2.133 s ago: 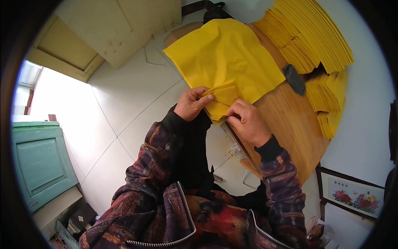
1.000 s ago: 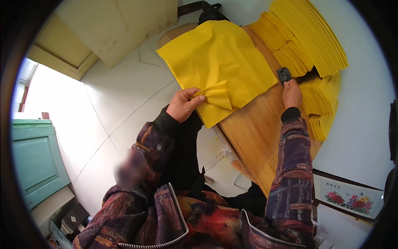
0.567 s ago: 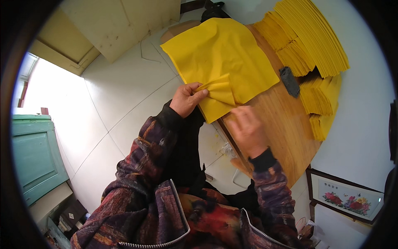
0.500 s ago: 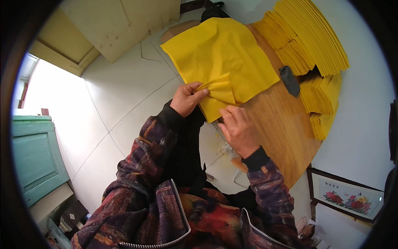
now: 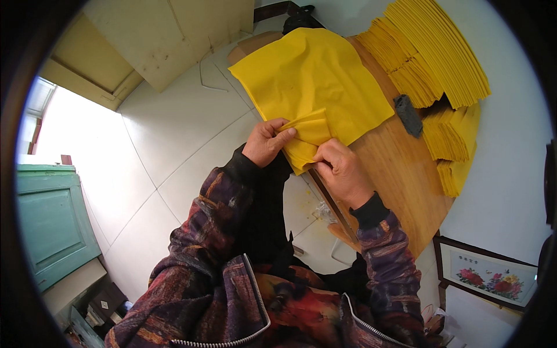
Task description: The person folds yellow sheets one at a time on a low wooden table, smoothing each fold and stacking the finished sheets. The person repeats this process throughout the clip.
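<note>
A large yellow fabric sheet point(image 5: 313, 75) lies over the far left part of the wooden table, its near corner folded and bunched. My left hand point(image 5: 268, 141) is closed, pinching the gathered fold at the sheet's left edge between thumb and fingers. My right hand point(image 5: 342, 172) is closed on the near corner, fingers curled and thumb pressed in. Between the two hands the fabric stands up in a pleat. I cannot tell whether the yellow piece is a single layer or a bag.
Several stacks of folded yellow fabric point(image 5: 441, 52) stand along the wall at the table's far right. A dark grey block-like thing point(image 5: 408, 116) lies beside them on the wooden table point(image 5: 400, 185). A framed flower picture point(image 5: 487, 274) leans at the right. A teal cabinet point(image 5: 55, 223) stands left.
My right hand has moved up to the near corner of the yellow sheet and closed on it. My left hand keeps its pinch. The whole view has shifted slightly.
</note>
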